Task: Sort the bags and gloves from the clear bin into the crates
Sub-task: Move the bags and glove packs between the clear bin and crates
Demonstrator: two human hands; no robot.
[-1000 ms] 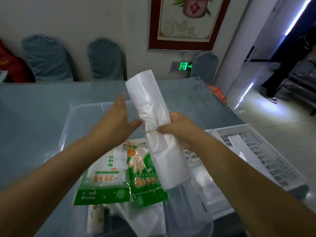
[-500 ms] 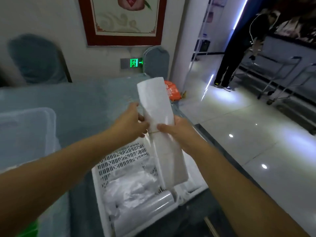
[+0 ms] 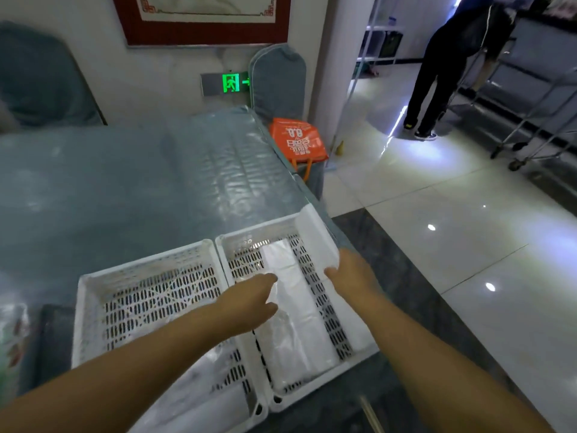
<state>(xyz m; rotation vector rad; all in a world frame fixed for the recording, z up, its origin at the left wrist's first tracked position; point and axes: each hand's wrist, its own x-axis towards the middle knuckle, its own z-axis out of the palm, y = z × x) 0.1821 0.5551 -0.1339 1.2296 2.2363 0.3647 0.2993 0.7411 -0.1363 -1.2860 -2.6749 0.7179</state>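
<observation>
Two white slotted crates stand side by side at the table's right edge. In the right crate [image 3: 256, 229] a folded bundle of white plastic bags [image 3: 296, 326] lies lengthwise on the floor of the crate. My left hand [image 3: 249, 303] reaches over the dividing walls, its spread fingertips touching the bundle's left edge. My right hand [image 3: 352, 271] hovers at that crate's right wall, fingers loose and holding nothing. The left crate [image 3: 140, 260] has crumpled clear bags [image 3: 199, 389] at its near end. A sliver of the clear bin [image 3: 11, 323] shows at the far left.
The grey-blue covered table [image 3: 125, 189] stretches back to the wall. An orange tote bag [image 3: 296, 140] hangs off its far right corner by a covered chair [image 3: 278, 79]. On the glossy floor to the right, a person [image 3: 452, 67] stands by metal carts [image 3: 537, 120].
The view swung right from the clear bin to the crates. The white bag bundle, held upright in both hands before, now lies in the right crate and both hands have let go.
</observation>
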